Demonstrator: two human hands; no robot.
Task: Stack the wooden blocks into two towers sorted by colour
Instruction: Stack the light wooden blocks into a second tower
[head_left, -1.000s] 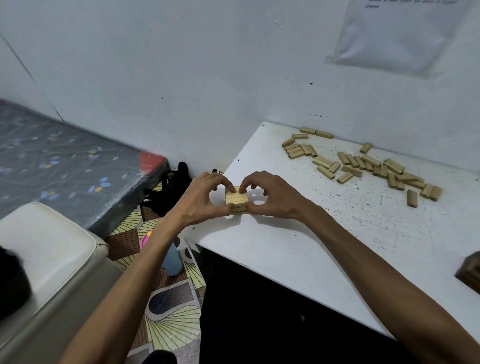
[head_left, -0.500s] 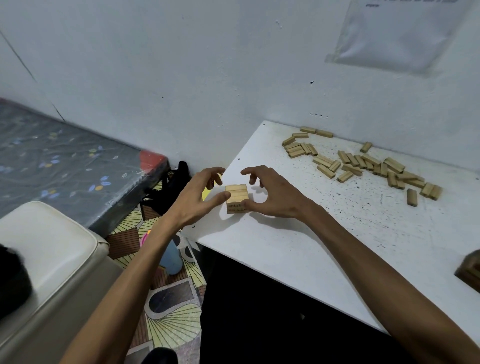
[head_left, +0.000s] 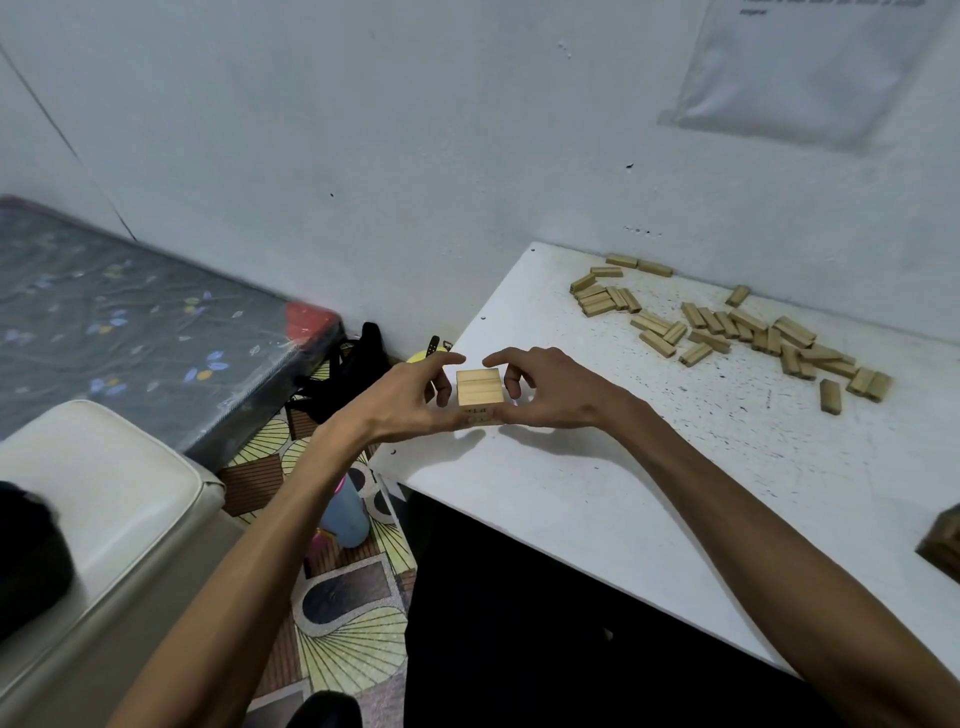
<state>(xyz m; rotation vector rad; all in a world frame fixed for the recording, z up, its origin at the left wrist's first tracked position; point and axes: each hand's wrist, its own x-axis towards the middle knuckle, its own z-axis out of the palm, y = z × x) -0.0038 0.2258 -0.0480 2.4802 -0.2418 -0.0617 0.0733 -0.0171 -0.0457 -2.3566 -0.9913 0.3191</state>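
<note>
Pale wood stack (head_left: 480, 392) sits on the white table (head_left: 623, 493) close to its left edge, not far from the near-left corner. We read it as a couple of layers, with the top blocks laid side by side. Left hand (head_left: 410, 400) and right hand (head_left: 550, 395) bracket it from either side. Both thumbs lie against the lower front face, tips nearly meeting, and the forefingers reach out above the top without touching it. Nothing is pinched or lifted; both hands are spread loose, not clamped.

Step, as we judge it: squaring up the light tower's first layers, so the task is barely begun. Loose blocks (head_left: 727, 327) lie scattered by the wall at the far side, well apart from the stack, and all look the same pale shade from here. A dark wooden thing (head_left: 943, 545) is cut off at the right frame edge; we cannot tell if it is the second tower.

Next move likely calls for one hand to reach across to the loose blocks and lay a fresh layer crosswise. Room: there is broad bare tabletop between the stack and the loose blocks, so that reach is free. The risk is the left edge, where a nudge could send blocks off to the floor beside a blue bottle (head_left: 343, 514).
</note>
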